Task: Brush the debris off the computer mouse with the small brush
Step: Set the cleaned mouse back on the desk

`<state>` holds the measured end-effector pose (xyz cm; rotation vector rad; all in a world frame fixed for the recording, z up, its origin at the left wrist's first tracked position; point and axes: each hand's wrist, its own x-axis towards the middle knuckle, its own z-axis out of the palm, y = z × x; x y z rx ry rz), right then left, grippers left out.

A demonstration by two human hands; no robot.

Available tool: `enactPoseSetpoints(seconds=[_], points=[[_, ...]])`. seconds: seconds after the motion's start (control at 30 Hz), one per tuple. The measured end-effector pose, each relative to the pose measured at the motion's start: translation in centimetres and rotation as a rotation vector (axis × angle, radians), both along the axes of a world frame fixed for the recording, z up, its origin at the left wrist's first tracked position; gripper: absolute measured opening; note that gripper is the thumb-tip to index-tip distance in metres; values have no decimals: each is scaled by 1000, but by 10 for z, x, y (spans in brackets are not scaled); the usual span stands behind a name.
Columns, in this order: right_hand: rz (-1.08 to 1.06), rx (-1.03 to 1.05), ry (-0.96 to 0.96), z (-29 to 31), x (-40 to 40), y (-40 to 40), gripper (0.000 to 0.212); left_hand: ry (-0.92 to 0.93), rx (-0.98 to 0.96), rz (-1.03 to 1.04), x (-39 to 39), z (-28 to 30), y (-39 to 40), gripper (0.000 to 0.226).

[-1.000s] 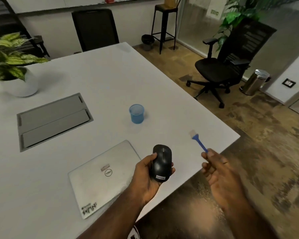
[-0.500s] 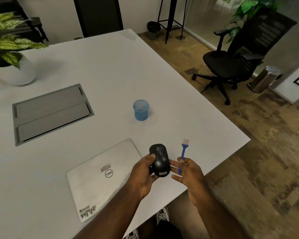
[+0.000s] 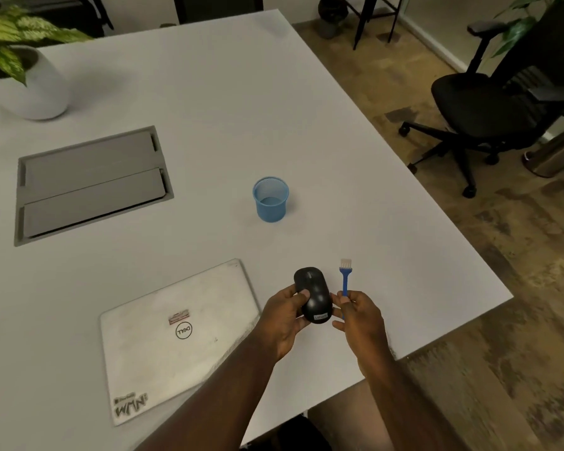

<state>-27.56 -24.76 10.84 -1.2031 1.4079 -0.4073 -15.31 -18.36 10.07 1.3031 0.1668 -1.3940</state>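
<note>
Brush (image 3: 344, 277) has been brought in from well right of the mouse (image 3: 314, 295) to just beside it, bristles upright, not yet touching. Handle is pinched by right hand (image 3: 360, 315); mouse is gripped by left hand (image 3: 285, 315), right of the laptop (image 3: 176, 333). Brushing not yet begun.

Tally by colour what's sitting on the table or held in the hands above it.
Blue: 2 – mesh cup, small brush in the right hand
Black: 1 – computer mouse in the left hand
Silver: 1 – closed laptop
White: 1 – plant pot
Total: 5
</note>
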Motion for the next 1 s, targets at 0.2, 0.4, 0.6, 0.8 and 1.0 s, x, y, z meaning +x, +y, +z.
enactPoseSetpoints(seconds=[0.2, 0.4, 0.6, 0.8, 1.0], points=[[52, -18, 109, -45, 4, -37, 13, -99, 133, -72, 4, -40, -35, 33], [134, -61, 236, -74, 14, -62, 13, -148, 239, -5, 7, -72, -58, 30], [186, -82, 312, -88, 25, -73, 23, -257, 292, -17, 11, -93, -69, 34], [220, -104, 352, -96, 27, -76, 20, -364, 301, -55, 10, -96, -72, 38], [245, -116, 362, -98, 29, -77, 21, -469, 349, -63, 8, -103, -73, 36]])
